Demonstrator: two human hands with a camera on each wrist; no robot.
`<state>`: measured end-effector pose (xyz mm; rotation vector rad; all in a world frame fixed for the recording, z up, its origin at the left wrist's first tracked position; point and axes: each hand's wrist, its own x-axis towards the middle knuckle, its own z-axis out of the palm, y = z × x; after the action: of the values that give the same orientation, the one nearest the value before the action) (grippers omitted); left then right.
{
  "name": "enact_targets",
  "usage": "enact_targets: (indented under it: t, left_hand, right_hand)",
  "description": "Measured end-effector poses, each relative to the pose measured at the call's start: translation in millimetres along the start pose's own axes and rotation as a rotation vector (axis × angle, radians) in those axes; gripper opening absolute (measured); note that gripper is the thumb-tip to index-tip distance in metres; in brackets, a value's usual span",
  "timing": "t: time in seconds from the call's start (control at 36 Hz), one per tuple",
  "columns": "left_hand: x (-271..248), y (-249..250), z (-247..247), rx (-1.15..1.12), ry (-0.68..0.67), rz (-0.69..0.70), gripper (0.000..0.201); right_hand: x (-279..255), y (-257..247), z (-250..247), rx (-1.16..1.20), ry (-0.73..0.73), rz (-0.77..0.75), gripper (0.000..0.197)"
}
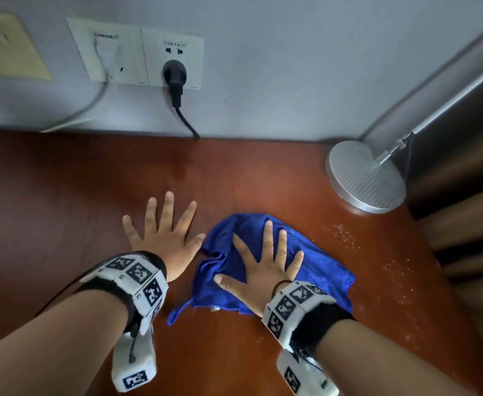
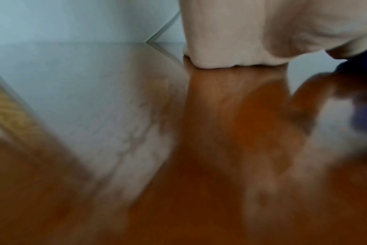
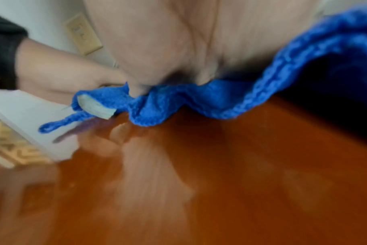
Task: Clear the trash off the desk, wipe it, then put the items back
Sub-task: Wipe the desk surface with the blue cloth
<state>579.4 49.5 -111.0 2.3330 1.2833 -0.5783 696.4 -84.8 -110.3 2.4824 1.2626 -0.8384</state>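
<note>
- Head view: a glossy reddish-brown wooden desk (image 1: 63,195) meets a pale wall. At the desk's far right corner stands a round, ribbed metal lamp base (image 1: 366,177), its thin rod running up out of the picture. White crumbs or droplets (image 1: 346,232) speckle the wood between the lamp base and the cloth.
- On the wall a white double socket plate (image 1: 137,55) holds a black plug (image 1: 174,74) whose cord drops behind the desk, and a white plug on its left half.
- The left hand (image 1: 163,241) lies flat on bare wood, fingers spread and straight, grasping nothing, its thumb tip just beside the cloth.
- The right hand (image 1: 266,267) presses flat with spread fingers on a rumpled blue microfibre cloth (image 1: 326,275), which lies on the desk near the front, right of centre. Both wrists wear bands of black-and-white marker tiles.
- Left wrist view: heavily blurred; the heel of the left hand (image 2: 241,41) touches the shiny wood, and a sliver of blue shows at the right edge.
- Right wrist view: the palm (image 3: 168,41) sits on the cloth's wavy, fuzzy hem (image 3: 178,99), where a small pale label (image 3: 94,107) sticks out. The fingers are hidden; everything nearer is smeared.
</note>
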Motion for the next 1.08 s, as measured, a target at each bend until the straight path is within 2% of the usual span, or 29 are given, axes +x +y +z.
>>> enact_targets:
  t: [0.08, 0.31, 0.58, 0.89, 1.0, 1.08]
  left_hand:
    - [1, -1, -3, -0.032, -0.048, -0.009, 0.058]
    - [3, 0, -7, -0.034, -0.116, -0.018, 0.055]
    - [6, 1, -10, -0.003, -0.181, -0.020, 0.081]
    - [6, 1, -10, 0.021, -0.173, -0.035, 0.090]
    - [6, 2, -12, 0.008, -0.185, -0.033, 0.091]
    - [6, 1, -12, 0.008, -0.183, -0.024, 0.091]
  right_hand:
    - [20, -10, -17, 0.032, 0.012, 0.042, 0.080]
    - [72, -28, -51, 0.033, 0.038, 0.087, 0.082]
    - [122, -46, -83, 0.075, 0.065, 0.148, 0.086]
    - [151, -65, -109, 0.179, 0.113, 0.221, 0.089]
    - [152, -69, -110, 0.276, 0.098, 0.226, 0.084]
    - [146, -54, -120, 0.364, 0.032, 0.158, 0.071]
